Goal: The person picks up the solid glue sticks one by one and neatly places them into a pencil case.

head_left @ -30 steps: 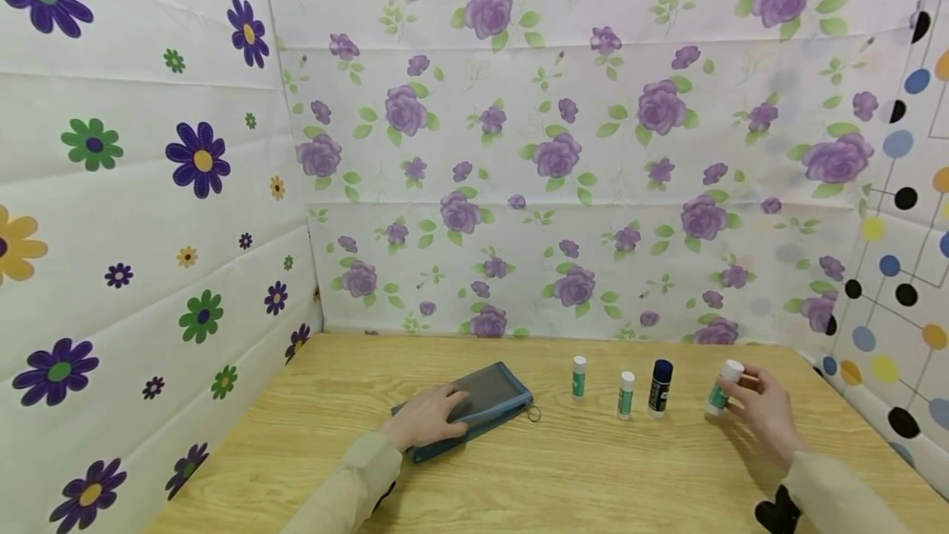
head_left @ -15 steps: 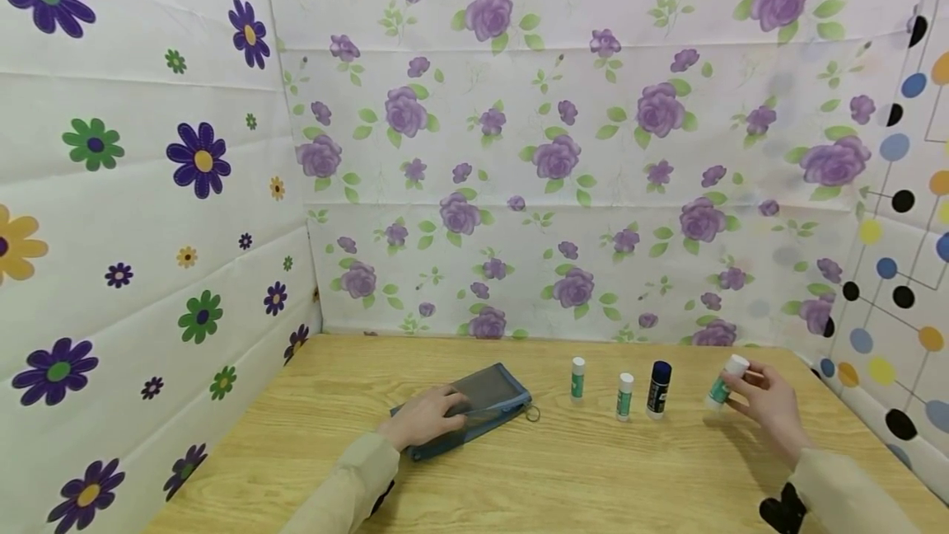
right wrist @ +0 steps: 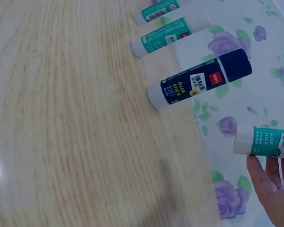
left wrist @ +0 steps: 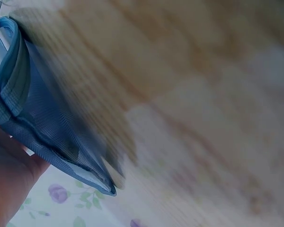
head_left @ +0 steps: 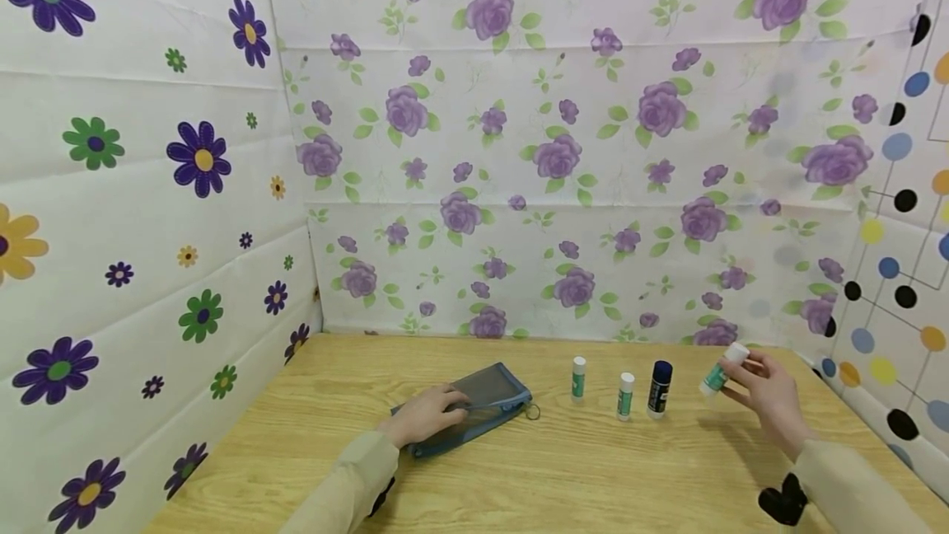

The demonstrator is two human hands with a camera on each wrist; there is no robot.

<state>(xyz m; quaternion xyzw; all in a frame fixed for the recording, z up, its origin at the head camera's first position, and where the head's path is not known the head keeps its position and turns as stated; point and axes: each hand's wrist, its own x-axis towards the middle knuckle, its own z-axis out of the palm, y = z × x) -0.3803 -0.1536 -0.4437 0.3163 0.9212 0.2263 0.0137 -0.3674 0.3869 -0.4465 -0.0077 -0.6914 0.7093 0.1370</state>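
Off the right of the table, my right hand (head_left: 771, 398) grips a glue stick (head_left: 724, 369) with a white cap and green label, tilted and lifted. My left hand (head_left: 426, 416) rests on top of a blue mesh zip pouch (head_left: 493, 386) lying on the table; its fingertips are partly hidden in the left wrist view. Between the hands stand two small green-and-white glue sticks, one nearer (head_left: 625, 396) and one farther back (head_left: 578, 378). Beside the nearer one is a larger glue stick (head_left: 659, 389) with a dark blue cap and label, upright.
The wood-grain table (head_left: 549, 476) ends at a floral backdrop (head_left: 519, 270) behind. Patterned sheets close off the left and right sides. A small ring (head_left: 533, 411) hangs from the pouch's right end.
My right hand has raised the glue stick slightly and tipped it further, its cap leaning right. The left hand stays on the pouch with little movement. The standing glue sticks have not moved.
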